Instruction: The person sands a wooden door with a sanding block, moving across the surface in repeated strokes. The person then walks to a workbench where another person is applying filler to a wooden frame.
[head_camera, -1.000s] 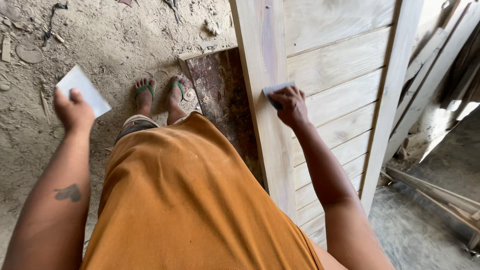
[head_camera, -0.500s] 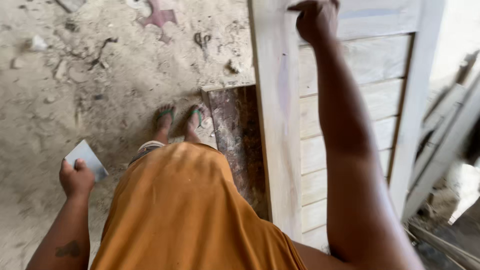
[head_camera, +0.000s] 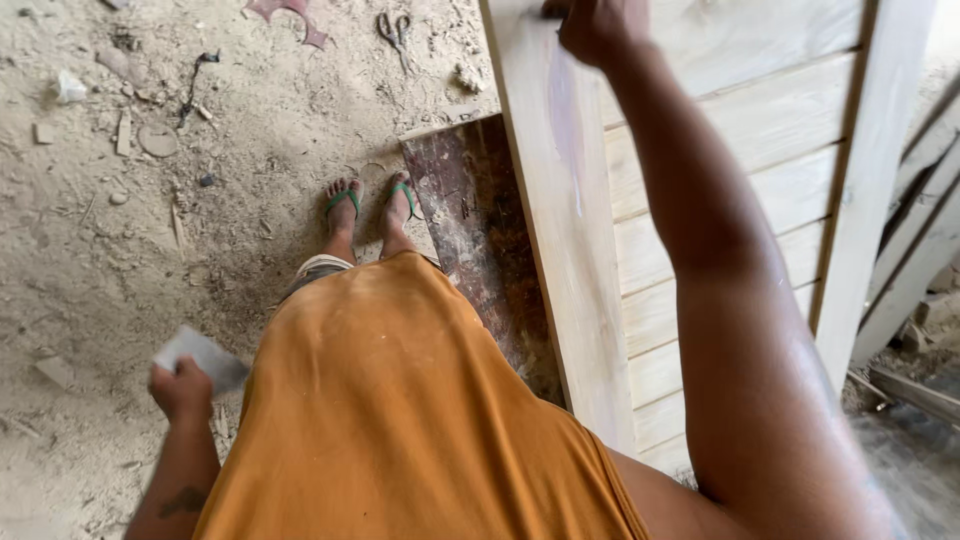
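An unpainted wooden door (head_camera: 745, 140) with horizontal slats leans upright in front of me. My right hand (head_camera: 598, 26) is closed at the top of the view, pressed against the door's left stile (head_camera: 575, 260). A small dark piece shows under its fingers at the frame edge, mostly hidden. My left hand (head_camera: 180, 388) hangs low at my left side and grips a flat pale grey sheet (head_camera: 207, 358). My orange garment fills the middle of the view.
A dark stained board (head_camera: 478, 225) lies on the floor beside the door, next to my feet in green flip-flops (head_camera: 368, 200). Scissors (head_camera: 398, 28) and wood scraps lie on the sawdust-covered floor (head_camera: 120, 230). Timber lengths (head_camera: 915, 270) lean at the right.
My right hand has slid up the stile from mid height to the top of the view. My left hand has dropped lower and closer to my side with the sheet.
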